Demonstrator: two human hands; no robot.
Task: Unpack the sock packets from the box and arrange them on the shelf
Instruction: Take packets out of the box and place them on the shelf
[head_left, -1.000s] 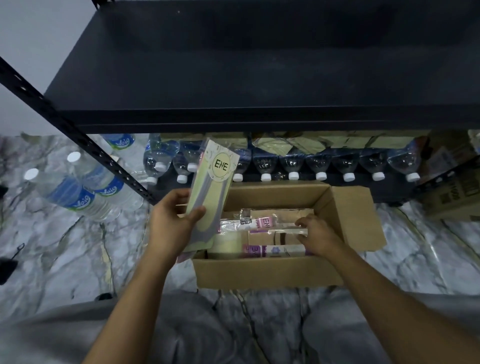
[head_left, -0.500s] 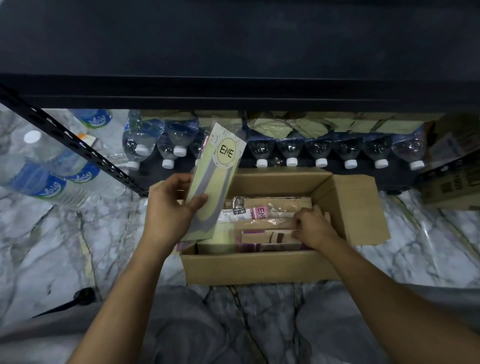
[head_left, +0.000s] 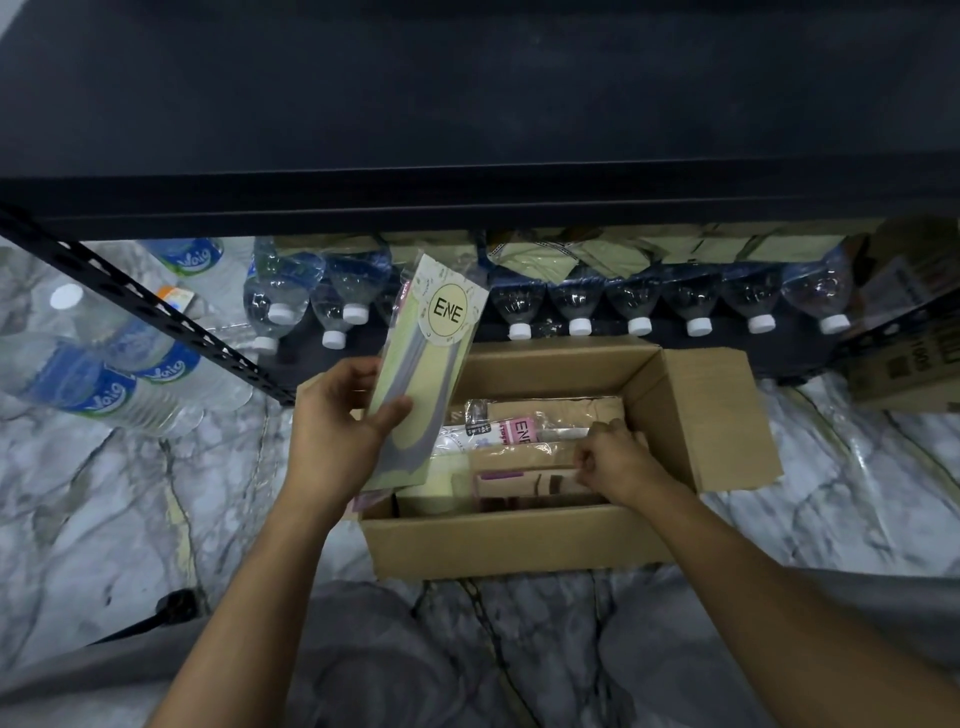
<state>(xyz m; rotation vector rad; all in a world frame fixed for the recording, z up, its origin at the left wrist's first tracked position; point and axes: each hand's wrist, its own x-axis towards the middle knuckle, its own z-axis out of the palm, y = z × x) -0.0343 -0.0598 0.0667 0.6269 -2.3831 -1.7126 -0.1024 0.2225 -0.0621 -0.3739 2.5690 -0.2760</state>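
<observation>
An open cardboard box (head_left: 519, 540) sits on the marble floor in front of me, with several sock packets (head_left: 535, 426) lying flat inside. My left hand (head_left: 337, 431) grips a pale green sock packet (head_left: 426, 374) labelled ENE, held upright over the box's left edge. Inside the box, my right hand (head_left: 613, 462) pinches the end of a tan and pink packet (head_left: 524, 480). The dark shelf (head_left: 467, 130) spans the top of the view, and its top surface is bare where I can see it.
A row of water bottles (head_left: 639, 306) lies under the shelf behind the box, with more bottles (head_left: 119, 374) on the floor at left. A slotted black shelf post (head_left: 156, 312) slants down at left. Another carton (head_left: 914, 364) stands at right. A black cable (head_left: 156, 618) crosses the floor.
My right hand has curled its fingers onto a tan packet near the box's front. The view has tilted down slightly. My left hand still holds the green packet in the same place.
</observation>
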